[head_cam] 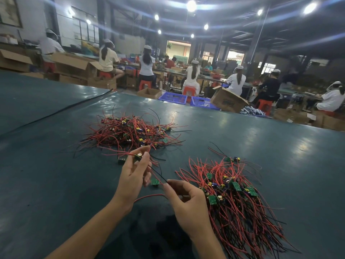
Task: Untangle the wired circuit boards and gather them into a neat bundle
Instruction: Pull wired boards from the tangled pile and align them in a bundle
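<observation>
A tangled heap of small green circuit boards with red and black wires (130, 132) lies on the dark green table ahead of me. To the right, a sorted bundle (235, 195) lies with its boards together and its wires fanned toward me. My left hand (133, 176) pinches one small board (138, 156) between thumb and fingertips, just in front of the heap. My right hand (183, 199) pinches that board's black and red wires (158, 175) at their lower end. Another loose board (155, 181) lies between my hands, and one more (122, 160) sits left of the held board.
The green table surface (56, 184) stretches wide on all sides; a dark seam runs across its left part. A single wired board (232, 159) lies apart behind the bundle. Beyond the far edge stand cardboard boxes (228, 101), blue crates (172, 98) and seated workers.
</observation>
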`<state>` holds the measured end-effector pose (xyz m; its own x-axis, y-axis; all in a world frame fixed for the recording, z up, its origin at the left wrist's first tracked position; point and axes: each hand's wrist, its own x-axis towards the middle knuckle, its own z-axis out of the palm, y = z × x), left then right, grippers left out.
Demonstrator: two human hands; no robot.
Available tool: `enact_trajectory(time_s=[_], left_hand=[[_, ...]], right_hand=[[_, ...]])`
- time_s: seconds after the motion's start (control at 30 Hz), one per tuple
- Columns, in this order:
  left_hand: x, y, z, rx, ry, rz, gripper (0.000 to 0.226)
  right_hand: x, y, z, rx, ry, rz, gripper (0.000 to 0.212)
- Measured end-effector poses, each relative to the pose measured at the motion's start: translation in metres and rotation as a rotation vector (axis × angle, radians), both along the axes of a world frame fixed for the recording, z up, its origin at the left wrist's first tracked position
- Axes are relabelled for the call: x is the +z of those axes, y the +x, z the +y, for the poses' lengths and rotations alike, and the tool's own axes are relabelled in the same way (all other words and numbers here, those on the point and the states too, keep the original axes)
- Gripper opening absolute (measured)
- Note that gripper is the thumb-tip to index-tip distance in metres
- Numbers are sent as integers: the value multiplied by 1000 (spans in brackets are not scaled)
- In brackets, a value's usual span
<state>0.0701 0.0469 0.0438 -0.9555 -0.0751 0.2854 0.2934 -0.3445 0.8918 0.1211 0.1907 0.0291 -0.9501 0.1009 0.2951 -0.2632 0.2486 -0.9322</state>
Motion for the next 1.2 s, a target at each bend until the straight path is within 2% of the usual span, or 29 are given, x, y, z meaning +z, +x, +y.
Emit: enact_trajectory(time_s=[0.13,0.2,0.33,0.43,0.5,0.57,0.63,0.73,0.87,0.93,1.0,1.1,1.2], left_hand=[[4,3,-1,-29,-31,73,37],[5,3,-3,-3,-53,78,30],[4,4,-1,24,-145,49,24],[4,7,1,-38,-95,-6,26],[5,8,3,-74,-33,-46,25],[5,9,5,-123,45,-88,24],[4,10,7,-180,110,-132,24],[3,14,10,-294,75,-157,24],[0,17,12,-396,-15,-135,27],[-2,18,14,-402,-62,-116,21],[-2,21,19,-350,-110,-110,21],[-3,22,25,-221,-140,-109,36],[-3,21,25,-212,-170,-102,31]], right_hand=[[-3,0,5,-117,320,211,9],[0,0,8,-217,343,288,14],[1,-2,16,-456,376,371,3],[3,-1,15,-607,420,376,11],[5,1,13,-602,411,419,9],[4,2,9,-410,285,399,5],[6,4,0,-215,88,248,12],[10,6,-10,-72,-116,97,24],[12,2,-8,-106,-266,75,25],[11,1,-6,-150,-296,71,25],[10,0,-5,-178,-304,68,26],[9,0,-6,-195,-286,59,27],[8,-1,-7,-235,-368,28,23]])
